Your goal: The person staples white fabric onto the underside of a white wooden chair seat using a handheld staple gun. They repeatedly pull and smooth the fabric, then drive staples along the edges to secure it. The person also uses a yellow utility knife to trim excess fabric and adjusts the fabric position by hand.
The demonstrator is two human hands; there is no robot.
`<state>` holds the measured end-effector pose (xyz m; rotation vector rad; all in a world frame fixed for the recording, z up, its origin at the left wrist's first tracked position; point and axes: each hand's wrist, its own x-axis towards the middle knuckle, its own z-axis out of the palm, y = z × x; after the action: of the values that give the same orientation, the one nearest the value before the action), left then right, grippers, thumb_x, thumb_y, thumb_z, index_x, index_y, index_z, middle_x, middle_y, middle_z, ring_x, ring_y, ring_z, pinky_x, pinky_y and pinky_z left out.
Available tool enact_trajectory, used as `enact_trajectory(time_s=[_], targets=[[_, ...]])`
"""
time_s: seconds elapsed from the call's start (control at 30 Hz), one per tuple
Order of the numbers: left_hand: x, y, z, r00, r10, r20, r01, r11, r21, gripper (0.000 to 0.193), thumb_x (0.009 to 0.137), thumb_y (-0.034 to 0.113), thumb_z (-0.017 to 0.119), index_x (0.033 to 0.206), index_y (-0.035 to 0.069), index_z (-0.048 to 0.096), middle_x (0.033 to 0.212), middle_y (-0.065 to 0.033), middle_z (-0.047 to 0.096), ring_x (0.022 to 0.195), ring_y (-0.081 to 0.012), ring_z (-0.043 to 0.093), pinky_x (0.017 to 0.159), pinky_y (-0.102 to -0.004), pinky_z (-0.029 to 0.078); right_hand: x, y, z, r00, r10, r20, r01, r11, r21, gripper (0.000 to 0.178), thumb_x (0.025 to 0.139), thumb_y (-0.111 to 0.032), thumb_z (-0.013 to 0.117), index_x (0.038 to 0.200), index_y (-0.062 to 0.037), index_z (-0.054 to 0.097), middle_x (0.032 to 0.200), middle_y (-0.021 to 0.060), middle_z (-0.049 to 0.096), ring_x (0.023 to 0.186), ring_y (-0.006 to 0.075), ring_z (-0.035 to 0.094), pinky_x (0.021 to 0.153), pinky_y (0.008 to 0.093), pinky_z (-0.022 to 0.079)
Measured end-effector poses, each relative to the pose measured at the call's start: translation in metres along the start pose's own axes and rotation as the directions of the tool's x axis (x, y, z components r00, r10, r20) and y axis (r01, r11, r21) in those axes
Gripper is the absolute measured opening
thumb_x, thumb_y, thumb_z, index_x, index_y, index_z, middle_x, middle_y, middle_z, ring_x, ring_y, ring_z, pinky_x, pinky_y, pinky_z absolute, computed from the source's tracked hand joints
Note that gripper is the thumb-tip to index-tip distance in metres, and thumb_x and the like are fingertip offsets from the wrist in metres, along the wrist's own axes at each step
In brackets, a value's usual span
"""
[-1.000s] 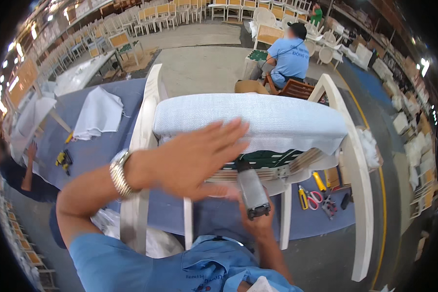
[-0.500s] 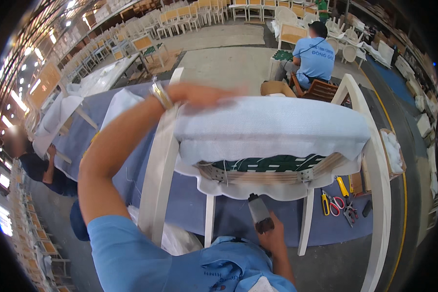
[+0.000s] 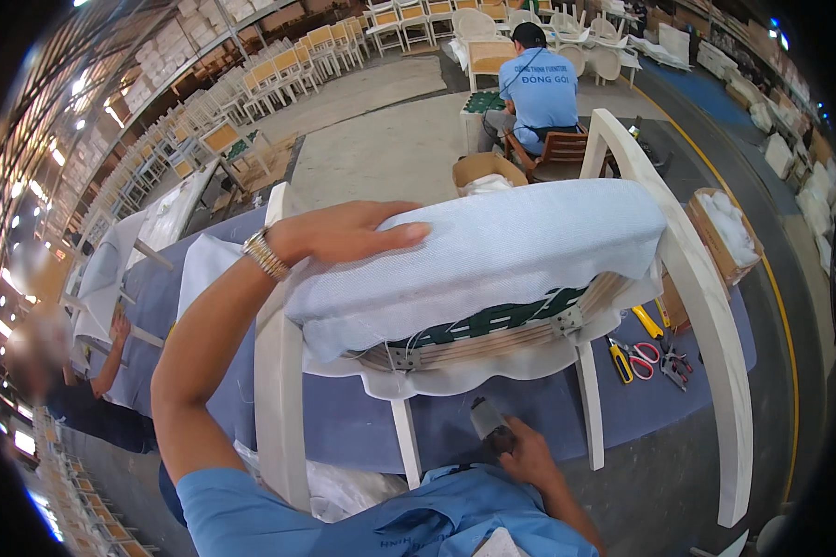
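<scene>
A white chair frame (image 3: 281, 390) is tipped on the table in front of me, its seat wrapped in pale fabric (image 3: 511, 232). My left hand (image 3: 353, 232) lies on the fabric at the seat's upper left, thumb stretched across it; the other fingers reach over the edge, partly out of sight. Below the seat, my right hand (image 3: 532, 455) grips a grey and black staple gun (image 3: 489, 420), pointed up toward the seat but apart from it. Green webbing (image 3: 492, 320) and a wooden rail (image 3: 492, 348) show under the fabric, whose loose lower edge hangs in waves.
Yellow-handled cutters (image 3: 620, 360), red-handled scissors (image 3: 643, 360) and pliers (image 3: 675, 367) lie on the blue-covered table (image 3: 362, 408), at right. Beyond it stands a box of white material (image 3: 723, 232). One person (image 3: 539, 88) sits ahead; another (image 3: 93, 399) works at left.
My left hand, blurred along the seat's top edge before, now rests on the fabric. My view has turned, and the chair appears more slanted. The staple gun sits slightly lower, farther from the seat.
</scene>
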<state>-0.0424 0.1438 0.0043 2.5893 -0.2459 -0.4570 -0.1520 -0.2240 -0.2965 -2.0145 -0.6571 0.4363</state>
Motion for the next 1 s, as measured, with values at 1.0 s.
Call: enact_trajectory(time_s=[1.0], targets=[[-0.086,-0.009,0.043,0.903,0.006,-0.429,0.129,0.950,0.283,0.119,0.070,0.077,0.073,0.147,-0.008,0.039,0.142,-0.0316,0.050,0.132,-0.0446,0.050,0.111,-0.0476,0.039,0.128,-0.249,-0.151,0.543,-0.824,0.160,0.836,0.548,-0.016,0.064,0.089,-0.040,0.072,0.141,-0.0067,0.057,0.127,0.0163,0.068,0.112,0.0350,0.067,0.099,0.0394,0.050]])
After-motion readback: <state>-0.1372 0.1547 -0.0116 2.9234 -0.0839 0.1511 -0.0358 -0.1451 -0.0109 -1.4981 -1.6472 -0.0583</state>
